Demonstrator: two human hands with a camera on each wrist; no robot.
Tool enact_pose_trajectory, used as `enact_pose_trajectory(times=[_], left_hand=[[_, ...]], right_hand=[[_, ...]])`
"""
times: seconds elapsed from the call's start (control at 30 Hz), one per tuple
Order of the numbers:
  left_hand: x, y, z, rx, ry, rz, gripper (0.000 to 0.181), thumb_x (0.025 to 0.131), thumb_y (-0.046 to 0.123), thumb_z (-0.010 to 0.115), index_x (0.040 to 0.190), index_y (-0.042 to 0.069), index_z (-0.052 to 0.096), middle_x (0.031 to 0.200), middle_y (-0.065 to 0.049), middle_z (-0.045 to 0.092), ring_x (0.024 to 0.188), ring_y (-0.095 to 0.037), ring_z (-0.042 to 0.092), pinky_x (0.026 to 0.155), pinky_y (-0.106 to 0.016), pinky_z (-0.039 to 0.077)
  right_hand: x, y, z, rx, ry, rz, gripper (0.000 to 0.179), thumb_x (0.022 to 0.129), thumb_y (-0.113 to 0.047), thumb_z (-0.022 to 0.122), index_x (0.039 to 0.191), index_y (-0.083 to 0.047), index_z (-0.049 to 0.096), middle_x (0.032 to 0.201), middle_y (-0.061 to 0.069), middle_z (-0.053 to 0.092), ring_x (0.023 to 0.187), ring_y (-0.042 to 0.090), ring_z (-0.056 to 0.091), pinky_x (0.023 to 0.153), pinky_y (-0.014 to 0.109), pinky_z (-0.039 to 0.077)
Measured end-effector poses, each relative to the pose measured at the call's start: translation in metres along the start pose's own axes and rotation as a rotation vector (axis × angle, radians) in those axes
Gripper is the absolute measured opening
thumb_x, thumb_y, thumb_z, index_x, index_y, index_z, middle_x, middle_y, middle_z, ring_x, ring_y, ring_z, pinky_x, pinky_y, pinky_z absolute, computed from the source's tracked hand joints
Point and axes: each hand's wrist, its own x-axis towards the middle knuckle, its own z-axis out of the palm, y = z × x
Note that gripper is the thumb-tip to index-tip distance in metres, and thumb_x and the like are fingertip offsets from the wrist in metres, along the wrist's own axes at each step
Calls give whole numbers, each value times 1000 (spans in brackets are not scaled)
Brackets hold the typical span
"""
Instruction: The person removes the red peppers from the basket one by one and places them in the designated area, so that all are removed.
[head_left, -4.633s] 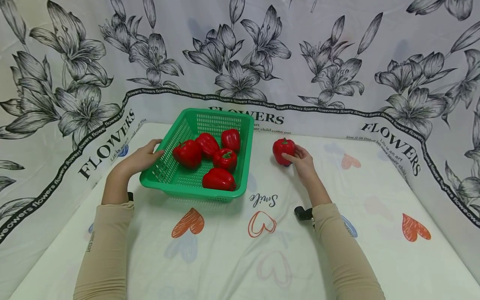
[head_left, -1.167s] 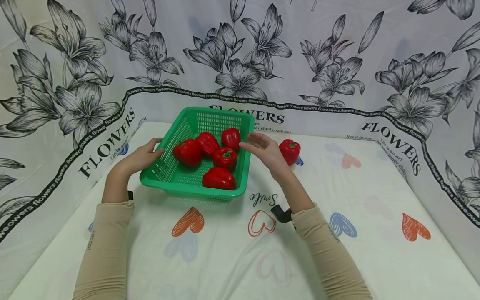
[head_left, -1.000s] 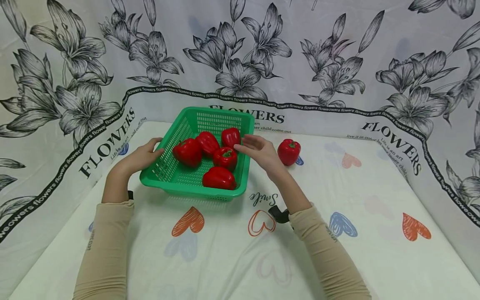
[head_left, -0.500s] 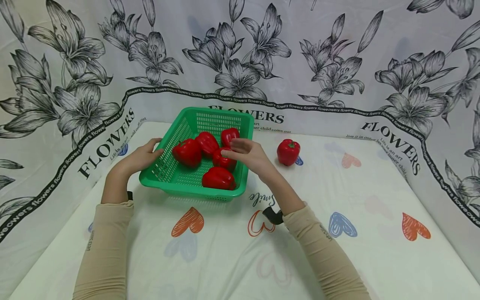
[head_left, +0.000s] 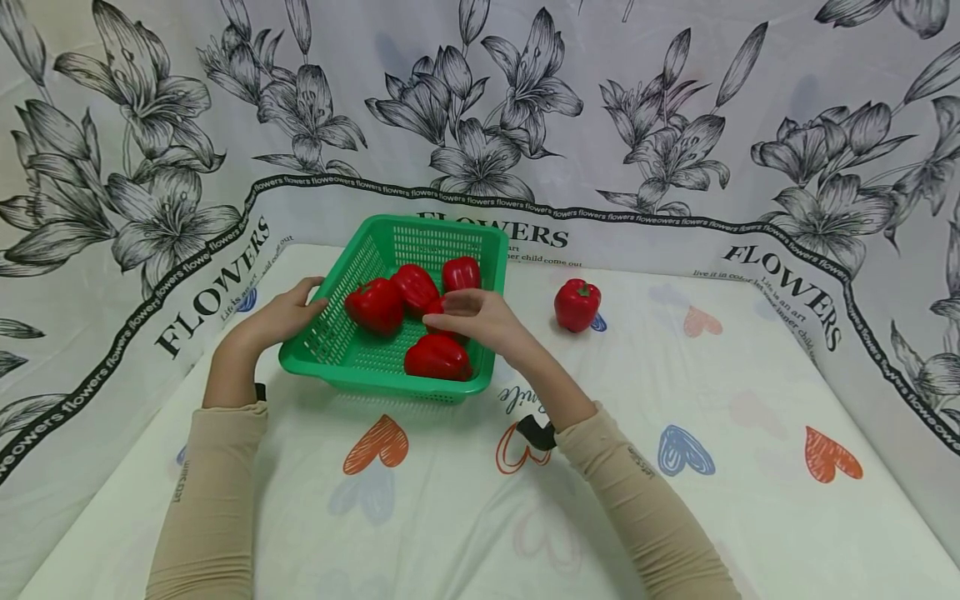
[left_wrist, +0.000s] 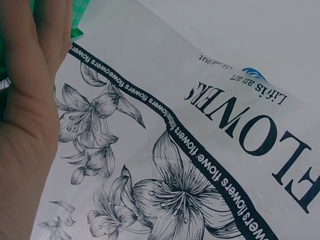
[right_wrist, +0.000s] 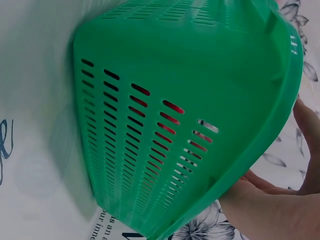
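Since half a second ago, the right hand has reached deeper over the three o'clock side of the green basket, twelve being straight ahead of the person. Its thumb and fingers stand apart around the partly hidden pepper; from where I stand I cannot tell whether they touch it, and they haven't closed on it. Over at the nine o'clock rim, the left hand grips the basket, thumb on the edge, the other fingertips mostly out of sight. Around the basket's middle I see the big pepper toward nine, one pepper toward one, another pepper toward two, and a lying pepper toward five. Outside, near the basket at three o'clock, the lone pepper sits on the heart-print cloth.
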Motion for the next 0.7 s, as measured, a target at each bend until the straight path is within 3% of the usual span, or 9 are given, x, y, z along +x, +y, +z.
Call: enact_pose_trajectory(times=[0.2,0.7], left_hand=[[0,0,1,-10,0,3,61,108,30,28,154,-2,5,148,-39,30,132,-55,38,106,-67,32],[-1,1,0,-2,0,-2,61,108,30,28,155,-2,4,149,-39,27,133,-56,36,107,-68,31]], right_hand=[[1,-1,4,-59,-10,15,60,84,-43,74,133,-13,57,127,2,65,121,20,58,102,45,49],[5,-6,9,-213,-64,39,66,83,-44,75,132,-4,58,131,7,61,122,23,53,93,39,54]])
